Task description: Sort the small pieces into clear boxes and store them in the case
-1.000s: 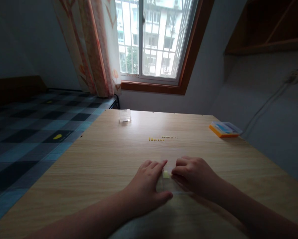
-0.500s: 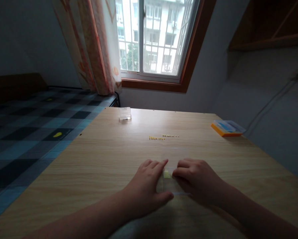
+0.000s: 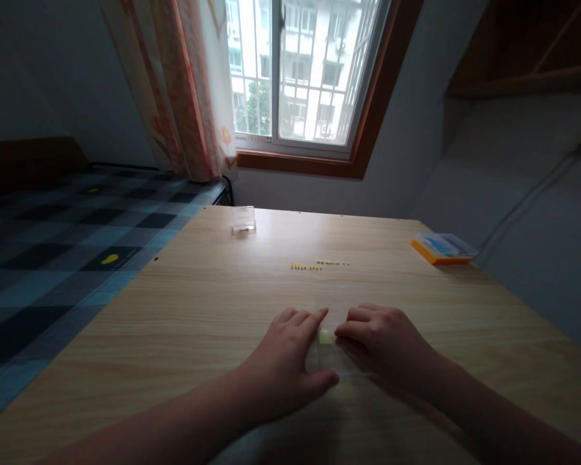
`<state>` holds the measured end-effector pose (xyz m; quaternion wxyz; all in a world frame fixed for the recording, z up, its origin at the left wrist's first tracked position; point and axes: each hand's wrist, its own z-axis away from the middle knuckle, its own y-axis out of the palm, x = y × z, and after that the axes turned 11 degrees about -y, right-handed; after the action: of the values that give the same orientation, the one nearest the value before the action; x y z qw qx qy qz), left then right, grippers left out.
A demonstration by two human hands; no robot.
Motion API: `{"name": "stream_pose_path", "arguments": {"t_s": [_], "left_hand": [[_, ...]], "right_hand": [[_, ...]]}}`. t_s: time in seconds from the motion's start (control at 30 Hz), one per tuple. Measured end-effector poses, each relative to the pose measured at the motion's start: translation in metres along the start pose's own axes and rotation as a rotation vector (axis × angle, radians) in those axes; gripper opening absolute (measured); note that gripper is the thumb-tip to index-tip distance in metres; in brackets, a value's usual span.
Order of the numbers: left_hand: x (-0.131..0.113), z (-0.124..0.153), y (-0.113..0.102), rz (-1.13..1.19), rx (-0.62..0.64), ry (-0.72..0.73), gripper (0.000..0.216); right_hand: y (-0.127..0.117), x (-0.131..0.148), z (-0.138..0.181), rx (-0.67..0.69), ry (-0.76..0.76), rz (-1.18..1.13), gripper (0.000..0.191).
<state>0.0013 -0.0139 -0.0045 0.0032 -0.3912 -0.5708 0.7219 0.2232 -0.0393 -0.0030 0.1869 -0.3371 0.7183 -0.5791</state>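
Note:
A shallow clear plastic case (image 3: 329,361) lies flat on the wooden table, with a small block of pale yellow pieces (image 3: 326,336) near its upper left corner. My left hand (image 3: 293,361) grips the case's left side, the index finger at the far edge and the thumb at the near edge. Over the right part of the case, my right hand (image 3: 382,336) is closed in a pinch, its fingertips just right of the yellow block. Whatever sits between those fingertips is too small or hidden to make out.
Beyond my hands, tiny yellow pieces (image 3: 306,267) and darker pieces (image 3: 333,263) lie in short rows. A clear plastic box (image 3: 243,219) stands far left on the table (image 3: 212,303). An orange-based case (image 3: 443,249) sits at the right edge. A bed (image 3: 77,258) adjoins the left.
My right hand has shifted very slightly at the yellow block, its fingers still pinched. My left hand keeps its place on the case. The view tilts a little.

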Motion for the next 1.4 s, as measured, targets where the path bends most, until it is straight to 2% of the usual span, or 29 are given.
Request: {"name": "stream_pose_path", "arguments": {"t_s": [0.33,1.4], "left_hand": [[0.0024,-0.0007,0.0021,0.016,-0.011,0.011,0.086],[0.0012,0.0007,0.0002,0.024,0.003,-0.001,0.085]], "right_hand": [[-0.0045,0.0012,0.0033,0.062,0.027,-0.049,0.018],[0.0001,0.0067,0.0031,0.059,0.043,-0.031,0.02]]}}
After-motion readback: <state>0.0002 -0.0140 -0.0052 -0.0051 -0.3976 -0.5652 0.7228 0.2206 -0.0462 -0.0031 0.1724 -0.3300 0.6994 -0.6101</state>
